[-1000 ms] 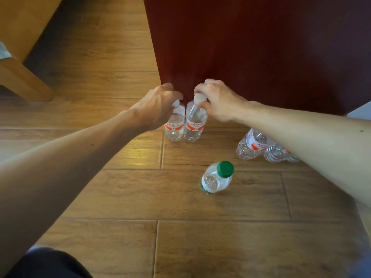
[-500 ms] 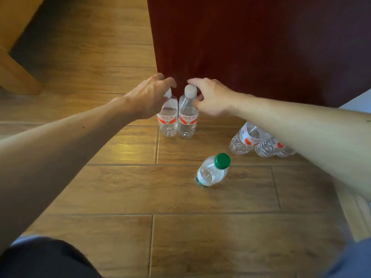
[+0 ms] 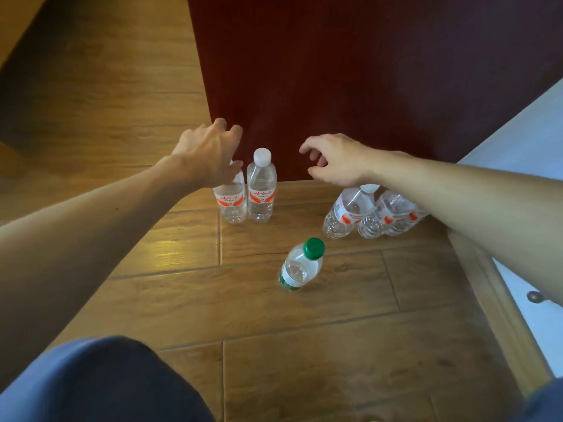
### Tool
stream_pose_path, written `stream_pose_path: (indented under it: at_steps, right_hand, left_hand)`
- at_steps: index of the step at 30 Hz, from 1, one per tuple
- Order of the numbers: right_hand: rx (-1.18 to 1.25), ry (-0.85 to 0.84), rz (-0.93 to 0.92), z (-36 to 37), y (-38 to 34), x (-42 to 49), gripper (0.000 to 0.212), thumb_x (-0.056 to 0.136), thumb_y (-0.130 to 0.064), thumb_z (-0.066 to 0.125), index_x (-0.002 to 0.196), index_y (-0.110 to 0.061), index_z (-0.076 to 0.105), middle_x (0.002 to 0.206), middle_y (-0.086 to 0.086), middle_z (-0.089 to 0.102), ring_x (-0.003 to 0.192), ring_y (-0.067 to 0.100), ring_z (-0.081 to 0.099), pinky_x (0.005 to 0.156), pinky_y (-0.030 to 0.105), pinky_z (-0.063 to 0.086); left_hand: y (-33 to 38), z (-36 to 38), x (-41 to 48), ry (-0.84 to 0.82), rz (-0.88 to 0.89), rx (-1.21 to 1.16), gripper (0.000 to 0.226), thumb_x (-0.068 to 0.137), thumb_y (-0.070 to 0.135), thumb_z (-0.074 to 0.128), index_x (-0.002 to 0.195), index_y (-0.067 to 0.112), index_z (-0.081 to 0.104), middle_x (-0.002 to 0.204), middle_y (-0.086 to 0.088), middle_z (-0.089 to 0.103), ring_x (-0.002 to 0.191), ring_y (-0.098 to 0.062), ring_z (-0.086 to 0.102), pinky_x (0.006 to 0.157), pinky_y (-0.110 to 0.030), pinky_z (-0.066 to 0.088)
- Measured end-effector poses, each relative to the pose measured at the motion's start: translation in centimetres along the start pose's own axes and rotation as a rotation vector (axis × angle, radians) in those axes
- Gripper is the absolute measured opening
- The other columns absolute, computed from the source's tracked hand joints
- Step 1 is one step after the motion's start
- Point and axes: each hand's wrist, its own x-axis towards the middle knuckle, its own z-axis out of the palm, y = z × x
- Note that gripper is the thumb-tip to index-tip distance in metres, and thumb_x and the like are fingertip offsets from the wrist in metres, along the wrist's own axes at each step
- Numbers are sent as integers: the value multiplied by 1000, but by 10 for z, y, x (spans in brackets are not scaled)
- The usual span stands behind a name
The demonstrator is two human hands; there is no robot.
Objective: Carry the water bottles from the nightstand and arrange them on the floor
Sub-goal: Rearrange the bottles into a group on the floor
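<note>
Wooden floor before a dark red panel holds a far upright pair of bottles, a green-capped bottle nearer, a cluster right. Left hand and right hand hover spread-fingered, empty. Setting-down looks finished; next calls for fetching more.

1. This is a furnished indoor room, most likely a bedroom in a home or hotel.
2. The floor is wood-look planks with visible seams.
3. A tall dark red panel stands on it, like the side of a bed or cabinet.
4. At the right is white furniture with wooden trim and a round knob.
</note>
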Motion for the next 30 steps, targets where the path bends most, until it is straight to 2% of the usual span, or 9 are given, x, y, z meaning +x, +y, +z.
stream_pose_path:
  at_steps: [8, 11, 14, 18, 21, 26, 30]
  right_hand:
    - [-64, 9, 64, -20, 21, -32, 40, 96, -20, 61, 136, -14, 54, 120, 4, 60, 105, 17, 55, 98, 37, 48]
    - [-111, -1, 93, -30, 28, -46, 40, 96, -20, 61, 135, -14, 54, 120, 4, 60, 103, 14, 50, 99, 39, 48]
    - [-159, -15, 145, -46, 36, -66, 40, 96, -21, 60, 136, -15, 53, 118, 3, 59, 102, 14, 48, 99, 39, 48]
    - [-164, 3, 238, -74, 50, -91, 38, 96, -21, 60, 134, -15, 55, 113, 0, 59, 101, 15, 54, 98, 38, 49]
    - [-108, 44, 302, -85, 63, -106, 35, 96, -20, 61, 131, -16, 58, 111, 0, 64, 102, 18, 62, 96, 38, 51]
    - [-35, 68, 320, -82, 95, -115, 33, 96, -19, 63, 129, -14, 60, 110, 2, 64, 102, 21, 65, 95, 37, 53]
    - [-4, 31, 279, -68, 130, -117, 34, 95, -19, 64, 128, -15, 60, 114, 4, 63, 100, 21, 65, 89, 32, 51]
  left_hand:
    - [36, -17, 11, 139, 212, 7, 34, 93, 34, 57, 114, 7, 58, 108, -12, 59, 95, -35, 60, 62, -38, 40]
    - [56, -22, 21, 101, 277, -108, 33, 92, 34, 59, 114, 9, 61, 109, -10, 61, 91, -34, 63, 64, -37, 43]
    - [76, -28, 33, 33, 374, -211, 32, 91, 33, 61, 116, 12, 61, 113, -7, 63, 97, -31, 64, 71, -38, 48]
    - [97, -38, 49, -28, 493, -249, 32, 90, 32, 61, 117, 16, 61, 111, -3, 63, 100, -26, 63, 72, -33, 43]
    - [112, -39, 60, -42, 550, -268, 32, 90, 33, 62, 118, 17, 60, 105, 0, 61, 98, -23, 62, 72, -31, 42]
    - [143, -28, 73, -74, 599, -306, 39, 88, 37, 64, 122, 20, 58, 103, 0, 62, 88, -17, 57, 71, -31, 41]
    - [166, -22, 90, -187, 607, -289, 43, 86, 42, 67, 124, 26, 56, 103, 2, 63, 81, -14, 56, 68, -32, 45]
